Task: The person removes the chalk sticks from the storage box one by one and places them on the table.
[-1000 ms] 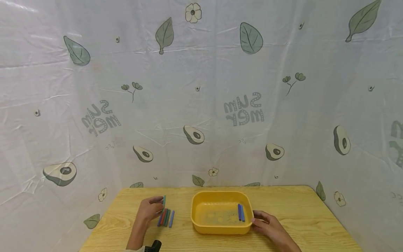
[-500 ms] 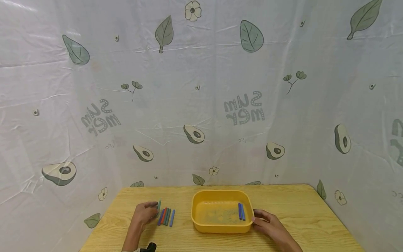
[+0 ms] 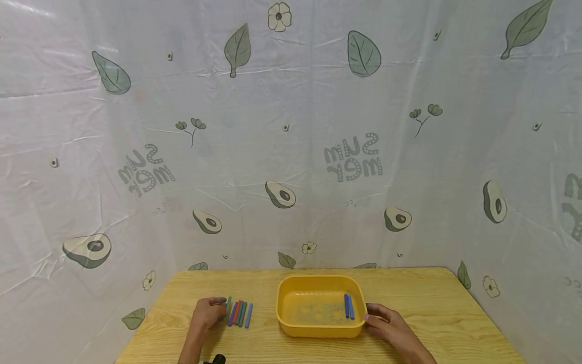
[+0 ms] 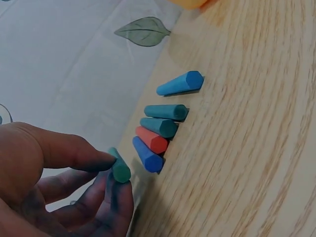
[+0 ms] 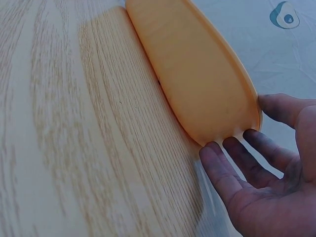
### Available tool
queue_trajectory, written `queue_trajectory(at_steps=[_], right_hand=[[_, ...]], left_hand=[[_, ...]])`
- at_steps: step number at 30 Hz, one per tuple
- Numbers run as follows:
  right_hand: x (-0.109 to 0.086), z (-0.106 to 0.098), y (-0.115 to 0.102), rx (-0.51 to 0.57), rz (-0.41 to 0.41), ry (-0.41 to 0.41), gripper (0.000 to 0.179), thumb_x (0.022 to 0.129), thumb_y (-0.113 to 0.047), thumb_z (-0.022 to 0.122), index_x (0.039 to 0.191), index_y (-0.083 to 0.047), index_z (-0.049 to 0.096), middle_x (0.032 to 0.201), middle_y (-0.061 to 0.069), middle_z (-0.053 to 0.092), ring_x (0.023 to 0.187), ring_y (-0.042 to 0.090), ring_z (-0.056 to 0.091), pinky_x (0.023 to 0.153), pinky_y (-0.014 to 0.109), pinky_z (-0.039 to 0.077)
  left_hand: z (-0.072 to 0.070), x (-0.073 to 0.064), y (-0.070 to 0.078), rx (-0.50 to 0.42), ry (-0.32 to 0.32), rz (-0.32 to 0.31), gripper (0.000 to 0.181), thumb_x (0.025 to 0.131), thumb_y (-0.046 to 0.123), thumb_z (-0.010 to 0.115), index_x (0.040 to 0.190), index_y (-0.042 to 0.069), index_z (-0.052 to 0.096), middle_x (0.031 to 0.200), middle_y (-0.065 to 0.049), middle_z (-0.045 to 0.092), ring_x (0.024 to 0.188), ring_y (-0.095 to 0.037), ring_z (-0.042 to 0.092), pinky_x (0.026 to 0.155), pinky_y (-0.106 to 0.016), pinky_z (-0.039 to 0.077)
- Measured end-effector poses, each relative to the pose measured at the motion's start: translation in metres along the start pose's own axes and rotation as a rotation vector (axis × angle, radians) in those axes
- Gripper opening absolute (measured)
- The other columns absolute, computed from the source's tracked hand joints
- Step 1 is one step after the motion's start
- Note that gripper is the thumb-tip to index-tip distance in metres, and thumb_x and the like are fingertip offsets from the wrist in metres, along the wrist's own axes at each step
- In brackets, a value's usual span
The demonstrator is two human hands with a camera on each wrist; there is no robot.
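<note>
My left hand point(image 3: 209, 312) pinches a green chalk stick point(image 4: 120, 169) between thumb and fingertips, just left of a row on the table. In the left wrist view that row has a dark blue stick point(image 4: 148, 155), a red one point(image 4: 152, 140) and two teal ones point(image 4: 160, 127), lying side by side. A lighter blue stick point(image 4: 181, 83) lies slightly apart from them. My right hand point(image 3: 391, 326) holds the right end of a yellow basin point(image 3: 318, 332), its thumb at the rim and its fingertips against the outer wall. Two blue sticks point(image 3: 348, 307) lie inside the basin.
The wooden table point(image 3: 423, 293) carries the basin and the sticks. A pale plastic curtain point(image 3: 291, 222) printed with leaves and avocados hangs behind and at both sides. Powdery smudges mark the basin's floor.
The left hand has moved left and toward the table's front with the green chalk stick, from above the row to its left side. The right hand and basin stay put.
</note>
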State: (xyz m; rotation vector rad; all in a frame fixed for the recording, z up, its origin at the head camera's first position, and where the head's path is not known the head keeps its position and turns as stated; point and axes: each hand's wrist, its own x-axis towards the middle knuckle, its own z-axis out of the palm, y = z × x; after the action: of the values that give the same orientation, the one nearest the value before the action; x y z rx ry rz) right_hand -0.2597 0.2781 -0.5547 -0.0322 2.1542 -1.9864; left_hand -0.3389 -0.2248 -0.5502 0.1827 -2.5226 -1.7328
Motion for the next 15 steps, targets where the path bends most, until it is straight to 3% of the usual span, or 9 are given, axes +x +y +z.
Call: queue_trajectory(at_steps=[10,15], right_hand=[[0.0008,0.0023,0.0001,0.0,-0.002,-0.005,0.071,0.099,-0.03,0.061,0.146,0.015,0.032,0.142,0.035,0.043,0.117,0.029,0.063,0.095,0.044,0.054],[0.0002,0.0019,-0.0007,-0.003,-0.004,0.004,0.07,0.1,-0.029,0.061,0.147,0.015,0.032,0.143,0.035,0.042,0.116,0.028,0.063,0.096,0.043,0.054]], left_hand=[[0.0035,-0.0014,-0.0045,0.193,0.052,-0.006,0.042,0.071,-0.001,0.062,0.111,-0.007,0.071,0.102,-0.021,0.072,0.084,-0.027,0.059,0.064,-0.03,0.048],[0.0057,-0.0012,-0.0027,0.236,0.05,-0.002,0.04,0.073,0.001,0.063,0.111,-0.006,0.072,0.101,-0.019,0.073,0.079,-0.025,0.06,0.06,-0.031,0.047]])
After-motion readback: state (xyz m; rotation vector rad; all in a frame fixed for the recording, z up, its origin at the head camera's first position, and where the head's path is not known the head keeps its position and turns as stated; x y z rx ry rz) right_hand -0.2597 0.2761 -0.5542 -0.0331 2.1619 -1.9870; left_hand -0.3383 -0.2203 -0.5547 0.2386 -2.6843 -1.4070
